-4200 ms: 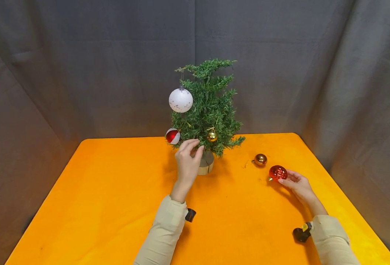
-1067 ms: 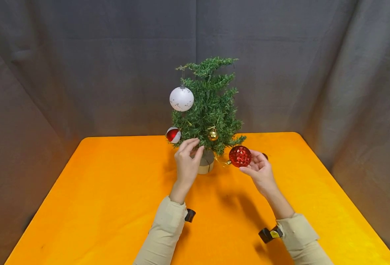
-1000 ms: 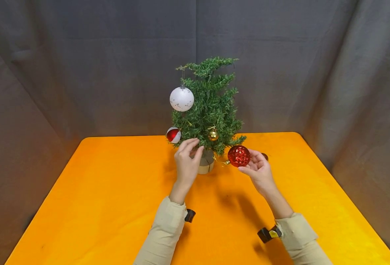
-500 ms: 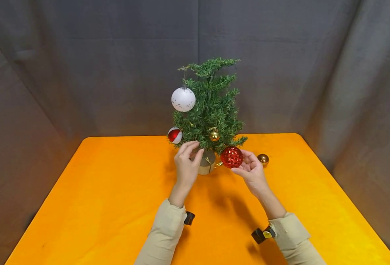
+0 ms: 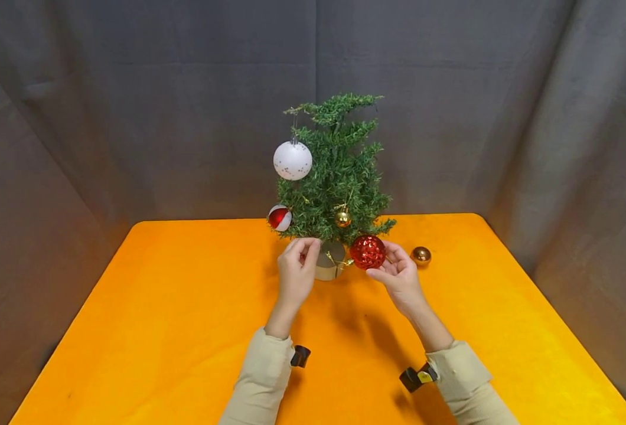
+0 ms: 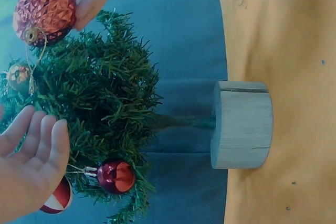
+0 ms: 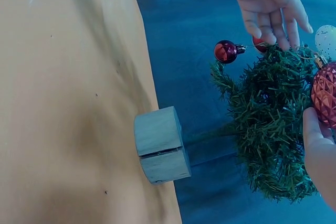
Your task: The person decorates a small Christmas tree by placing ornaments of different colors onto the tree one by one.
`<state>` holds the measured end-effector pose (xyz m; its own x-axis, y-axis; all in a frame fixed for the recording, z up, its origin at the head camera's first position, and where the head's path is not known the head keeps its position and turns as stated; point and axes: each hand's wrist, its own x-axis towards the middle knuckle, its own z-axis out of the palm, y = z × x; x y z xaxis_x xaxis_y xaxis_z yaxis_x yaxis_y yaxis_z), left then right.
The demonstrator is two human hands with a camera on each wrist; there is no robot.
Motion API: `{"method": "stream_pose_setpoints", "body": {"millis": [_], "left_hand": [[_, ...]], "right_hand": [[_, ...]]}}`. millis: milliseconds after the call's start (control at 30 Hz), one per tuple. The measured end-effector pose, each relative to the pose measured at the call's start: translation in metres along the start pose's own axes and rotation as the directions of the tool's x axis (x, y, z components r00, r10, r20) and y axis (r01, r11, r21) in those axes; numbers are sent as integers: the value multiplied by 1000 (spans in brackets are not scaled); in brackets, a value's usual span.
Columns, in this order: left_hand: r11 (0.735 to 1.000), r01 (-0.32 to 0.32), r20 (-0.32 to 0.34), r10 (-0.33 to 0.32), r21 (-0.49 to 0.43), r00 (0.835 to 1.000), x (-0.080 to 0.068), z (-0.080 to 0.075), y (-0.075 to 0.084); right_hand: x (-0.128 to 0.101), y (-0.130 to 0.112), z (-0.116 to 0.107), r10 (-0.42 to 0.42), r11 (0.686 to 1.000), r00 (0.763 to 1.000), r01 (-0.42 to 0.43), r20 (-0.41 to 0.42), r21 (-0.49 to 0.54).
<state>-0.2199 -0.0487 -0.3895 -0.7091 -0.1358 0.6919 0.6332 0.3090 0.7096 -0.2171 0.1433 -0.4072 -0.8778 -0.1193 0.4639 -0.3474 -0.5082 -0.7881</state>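
My right hand (image 5: 402, 283) holds a faceted red bauble (image 5: 368, 252) between thumb and fingers, just right of the small Christmas tree (image 5: 339, 159). A thin gold string (image 6: 35, 66) hangs from the bauble's cap toward my left hand (image 5: 296, 274). The left fingers are loosely bent near the lower branches, with nothing seen gripped; in the right wrist view the thumb stands apart from them. On the tree hang a white speckled bauble (image 5: 293, 160), a red-and-white one (image 5: 280, 218) and a small gold one (image 5: 343, 217). A small dark red bauble (image 6: 116, 176) hangs low, mostly behind my left hand in the head view.
A copper-gold bauble (image 5: 421, 255) lies on the orange tabletop (image 5: 185, 319), right of the tree. The tree stands on a round wooden base (image 6: 242, 124). Grey curtains (image 5: 212, 118) close in the back and sides.
My right hand has carried the red bauble left from the right side of the table to the tree. The left hand has just lowered slightly, its thumb and fingers drawing closer together.
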Motion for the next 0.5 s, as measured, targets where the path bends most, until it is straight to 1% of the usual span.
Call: {"method": "stream_pose_setpoints", "body": {"millis": [67,100,167,200,267,333,433,500], "left_hand": [[998,56,62,-53,-32,997,0,-2,0],[994,95,99,-89,-61,991,0,-3,-1],[976,183,164,-163,-115,973,0,-3,-2],[964,227,192,-199,-140,961,1,-4,-3],[929,315,240,-266,-193,934,1,-4,-3],[897,378,278,-312,-229,909,2,-4,-2],[844,455,332,-358,-284,873,1,-4,-2],[814,484,368,-363,-322,856,-1,-3,-3]], "right_hand": [[0,0,1,2,1000,1000,-1,-9,9],[0,0,1,2,1000,1000,-2,-12,14],[1,0,2,2,1000,1000,-2,-18,28],[1,0,2,1,999,1000,0,-21,36],[1,0,2,2,999,1000,0,-25,49],[1,0,2,3,998,1000,-1,-28,63],[1,1,2,9,997,1000,-7,-26,72],[1,1,3,14,997,1000,-12,-25,73]]}}
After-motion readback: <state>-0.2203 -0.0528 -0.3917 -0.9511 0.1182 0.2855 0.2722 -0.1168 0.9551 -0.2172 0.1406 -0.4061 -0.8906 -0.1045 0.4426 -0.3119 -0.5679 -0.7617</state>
